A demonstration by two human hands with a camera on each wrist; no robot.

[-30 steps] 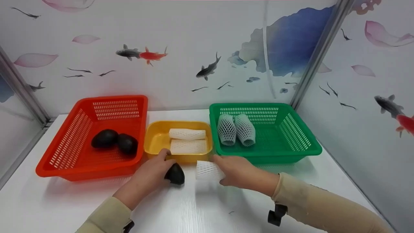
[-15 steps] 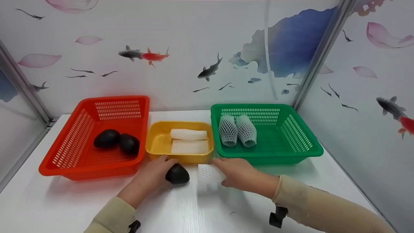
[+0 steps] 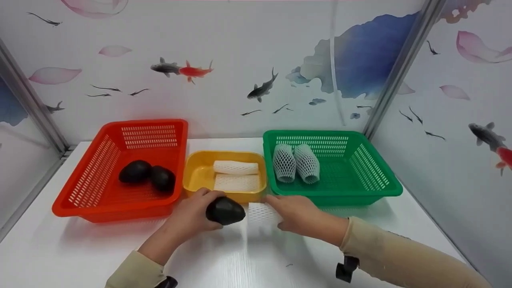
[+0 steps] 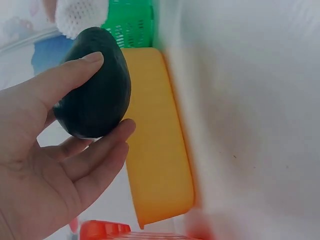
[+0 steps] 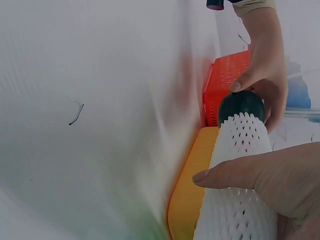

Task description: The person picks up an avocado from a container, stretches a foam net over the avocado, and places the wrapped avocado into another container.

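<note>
In the head view my left hand grips a dark avocado just in front of the yellow tray. The left wrist view shows the thumb over the avocado's side and fingers beneath it. My right hand holds a white foam net sleeve at its right end. In the right wrist view the sleeve lies along the hand, thumb across it, its far end in line with the avocado. Whether the two touch I cannot tell. Some right fingers are hidden behind the sleeve.
Two avocados lie in the red basket at left. The yellow tray holds white net sleeves. Two net-covered pieces sit in the green basket at right. A patterned wall stands behind.
The left hand has turned and shifted right with the avocado, which now shows more and points at the sleeve. The right hand stays nearly in place, still holding the sleeve.
</note>
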